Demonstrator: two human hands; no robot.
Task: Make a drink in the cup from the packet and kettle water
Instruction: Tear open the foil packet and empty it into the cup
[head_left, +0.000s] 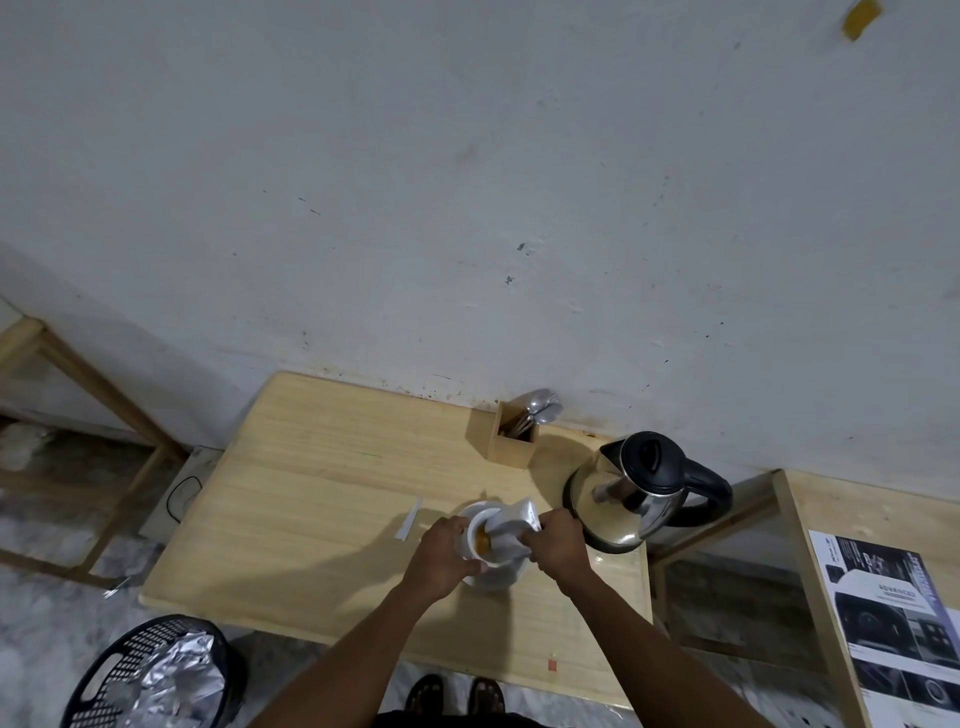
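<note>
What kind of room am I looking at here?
Probably a plain home or small-office drinks corner, not a fitted kitchen: an electric kettle and a wooden spoon holder on a bare wooden table against a scuffed wall, with a foil-lined bin below.

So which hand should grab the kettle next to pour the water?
Probably the right hand. The kettle stands just right of it, with its black handle pointing right. That hand must first drop the packet. The left hand is steadying the cup.
</note>
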